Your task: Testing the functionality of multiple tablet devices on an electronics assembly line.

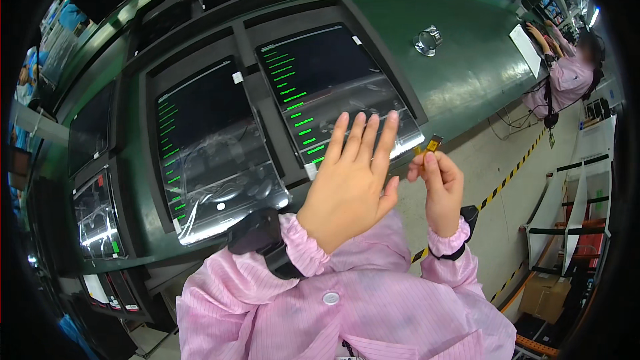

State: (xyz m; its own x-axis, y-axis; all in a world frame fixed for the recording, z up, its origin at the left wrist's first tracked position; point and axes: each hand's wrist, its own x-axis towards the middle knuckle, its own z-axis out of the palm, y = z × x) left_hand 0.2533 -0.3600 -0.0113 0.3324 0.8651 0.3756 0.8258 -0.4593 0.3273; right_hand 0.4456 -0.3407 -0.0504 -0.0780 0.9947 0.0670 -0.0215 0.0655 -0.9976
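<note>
clear ring (427,41) at one o'clock; my splayed, empty left hand (343,190) blocks the display panel (320,70); right hand (440,190) pinches amber strip (433,146) (dark-tipped).

From the person's head we look down through a wide fisheye (its rim bends straight edges), near above the left hand (350,193) and right hand (440,187), with the green tabletop (477,60) ahead and the floor (483,160) at right.
</note>
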